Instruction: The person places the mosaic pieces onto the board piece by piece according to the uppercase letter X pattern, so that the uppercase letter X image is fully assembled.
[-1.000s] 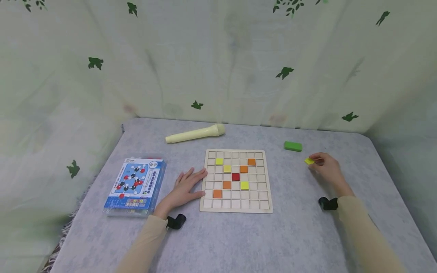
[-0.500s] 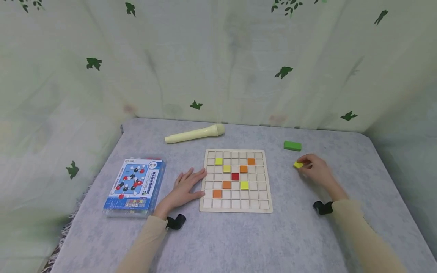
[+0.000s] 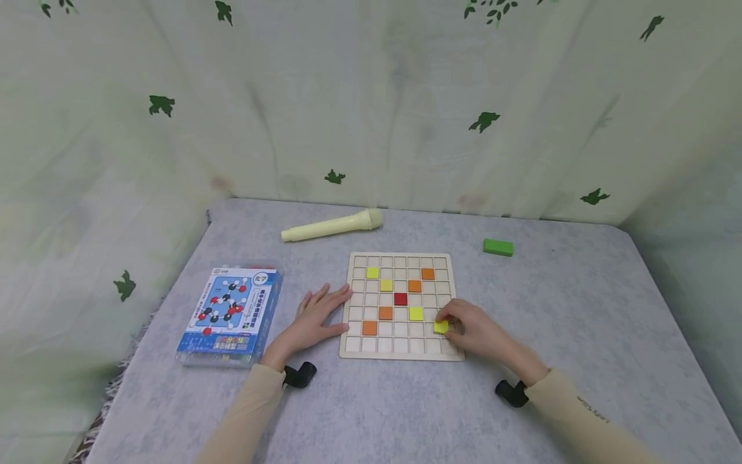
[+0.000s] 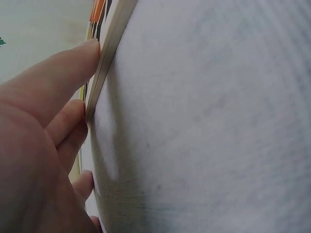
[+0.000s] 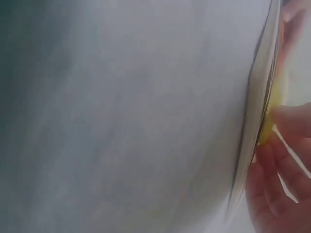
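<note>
A square wooden grid board (image 3: 400, 346) lies mid-table, with several yellow and orange square tiles and one red tile (image 3: 400, 299) set in its cells along two crossing diagonals. My right hand (image 3: 476, 330) pinches a yellow tile (image 3: 440, 327) between thumb and fingers over the board's lower right cells. In the right wrist view, that yellow tile (image 5: 266, 131) is blurred close to the board's edge. My left hand (image 3: 313, 322) rests at the board's left side, fingers spread. Its thumb (image 4: 73, 68) touches the board edge in the left wrist view.
A boxed molecular model kit (image 3: 228, 316) lies left of the left hand. Behind the board is a pale yellow microphone-shaped object (image 3: 332, 227). A green block (image 3: 498, 247) sits at the back right. A leaf-printed curtain (image 3: 406, 116) hangs behind the table.
My right hand has carried the yellow tile leftward and toward me, from the table's right side to the board's lower right. The left hand stays in place.
</note>
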`<state>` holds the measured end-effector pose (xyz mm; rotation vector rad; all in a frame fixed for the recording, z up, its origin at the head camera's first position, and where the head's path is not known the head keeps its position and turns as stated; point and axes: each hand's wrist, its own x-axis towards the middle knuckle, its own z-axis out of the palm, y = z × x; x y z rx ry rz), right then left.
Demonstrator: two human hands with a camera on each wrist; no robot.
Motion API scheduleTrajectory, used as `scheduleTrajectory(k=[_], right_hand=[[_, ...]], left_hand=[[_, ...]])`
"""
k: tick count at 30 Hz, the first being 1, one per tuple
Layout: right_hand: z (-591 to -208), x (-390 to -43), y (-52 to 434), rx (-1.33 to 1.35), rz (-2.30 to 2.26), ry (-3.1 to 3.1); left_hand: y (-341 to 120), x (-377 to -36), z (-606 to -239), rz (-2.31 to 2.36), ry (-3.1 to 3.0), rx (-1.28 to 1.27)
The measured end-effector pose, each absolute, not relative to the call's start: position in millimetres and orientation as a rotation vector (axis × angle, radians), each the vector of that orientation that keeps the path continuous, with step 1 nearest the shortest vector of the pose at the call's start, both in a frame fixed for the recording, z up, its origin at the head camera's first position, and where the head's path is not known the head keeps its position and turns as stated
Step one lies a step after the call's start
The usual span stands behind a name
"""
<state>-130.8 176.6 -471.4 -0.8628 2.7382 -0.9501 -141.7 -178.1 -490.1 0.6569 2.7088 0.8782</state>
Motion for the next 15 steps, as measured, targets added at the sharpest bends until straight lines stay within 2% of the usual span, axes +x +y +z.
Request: scheduleTrajectory(k=[5, 15], right_hand=[[-470.1, -125.2, 163.3, -0.92, -0.832, 2.761], [-464.6, -124.4, 154.3, -0.868, -0.707, 2.777]], left_hand=[[-177.9, -141.7, -489.7, 0.887, 2.704, 0.655], [-177.0, -141.5, -489.9, 0.875, 2.709, 0.654]])
